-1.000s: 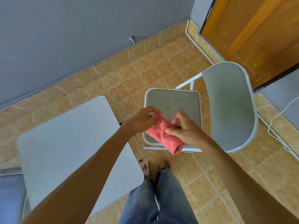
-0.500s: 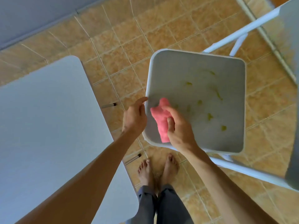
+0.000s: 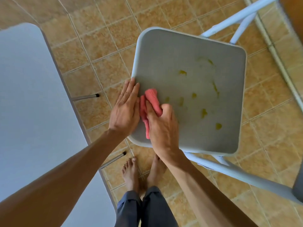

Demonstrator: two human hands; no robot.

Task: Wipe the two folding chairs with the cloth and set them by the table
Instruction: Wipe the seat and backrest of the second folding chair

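Note:
A white folding chair stands open in front of me, its grey seat (image 3: 205, 46) spotted with several yellow-green stains (image 3: 204, 113). My right hand (image 3: 161, 126) presses a folded pink cloth (image 3: 151, 99) onto the seat's near left part. My left hand (image 3: 125, 109) lies flat on the seat's left rim, fingers together, holding nothing. The chair's white frame tubes (image 3: 229, 15) show at the top right and below the seat. The backrest is mostly out of view at the right edge. No second chair is visible.
A white table top (image 3: 32, 104) fills the left side, with its metal leg ends (image 3: 96, 95) poking out over the tan tiled floor (image 3: 106, 51). My bare feet (image 3: 131, 174) stand between table and chair.
I have leaned in over the seat. The cloth went from held in the air between both hands down onto the seat under my right hand; my left hand let go and settled on the rim.

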